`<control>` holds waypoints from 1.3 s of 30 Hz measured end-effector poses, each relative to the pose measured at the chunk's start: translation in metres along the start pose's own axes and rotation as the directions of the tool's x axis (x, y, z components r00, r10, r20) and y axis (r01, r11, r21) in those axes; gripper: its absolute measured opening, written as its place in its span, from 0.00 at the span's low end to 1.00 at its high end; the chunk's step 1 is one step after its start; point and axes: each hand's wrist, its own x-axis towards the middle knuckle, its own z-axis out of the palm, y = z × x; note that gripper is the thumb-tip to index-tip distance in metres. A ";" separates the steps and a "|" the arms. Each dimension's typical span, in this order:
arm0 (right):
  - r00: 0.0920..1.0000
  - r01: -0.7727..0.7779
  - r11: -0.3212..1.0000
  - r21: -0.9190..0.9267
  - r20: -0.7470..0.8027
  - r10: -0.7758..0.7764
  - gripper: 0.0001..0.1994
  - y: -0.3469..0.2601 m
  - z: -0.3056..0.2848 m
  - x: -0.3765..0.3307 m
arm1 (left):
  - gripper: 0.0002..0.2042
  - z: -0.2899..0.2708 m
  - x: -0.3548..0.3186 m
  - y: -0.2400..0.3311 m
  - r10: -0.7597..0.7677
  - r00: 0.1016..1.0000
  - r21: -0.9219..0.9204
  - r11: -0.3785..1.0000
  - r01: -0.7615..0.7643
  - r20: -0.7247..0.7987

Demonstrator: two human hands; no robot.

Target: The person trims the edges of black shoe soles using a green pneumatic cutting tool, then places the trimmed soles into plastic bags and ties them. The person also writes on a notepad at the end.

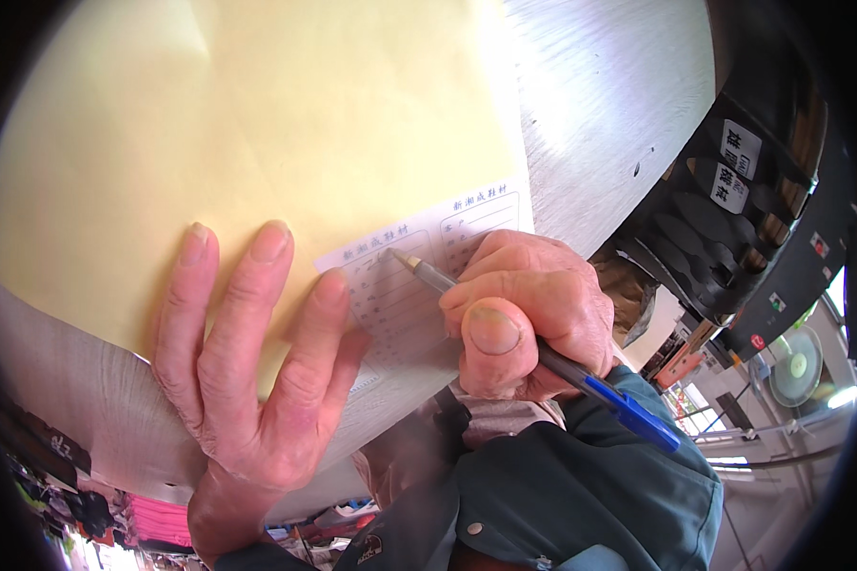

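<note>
My right hand [533, 314] is closed around a pen [581, 381] with a grey barrel and a blue clip end. Its tip rests on or just above a printed white form sheet [400, 305], ruled into label-like boxes. A large yellow sheet [257, 124] lies over part of that form and spreads across the table. My left hand [257, 352] lies flat with its fingers spread, fingertips on the yellow sheet and one finger at the form's left edge. Part of the form is hidden under both hands.
The pale wood-grain table [600, 86] has a curved-looking edge at the right. Beyond it are dark sole-shaped pieces [705, 228] with white labels and a round fan [796, 366]. A pink stack [157, 519] sits below the table's lower left edge.
</note>
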 end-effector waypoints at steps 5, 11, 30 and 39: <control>0.999 0.001 1.000 0.001 0.034 -0.001 0.05 -0.001 0.000 0.001 | 0.23 0.000 -0.002 -0.001 0.004 1.000 0.007 1.000 -0.004 -0.002; 1.000 0.007 1.000 -0.015 0.004 -0.007 0.05 -0.001 0.002 0.000 | 0.24 0.000 -0.002 -0.002 0.002 1.000 0.007 1.000 -0.002 0.002; 0.998 -0.056 0.995 0.079 0.006 0.056 0.05 -0.003 -0.002 -0.002 | 0.23 -0.001 -0.003 0.000 -0.026 1.000 -0.016 1.000 0.025 -0.002; 0.994 -0.103 0.995 0.008 0.039 0.103 0.04 -0.007 -0.007 -0.002 | 0.23 0.000 -0.001 0.002 -0.016 1.000 -0.016 1.000 0.016 0.001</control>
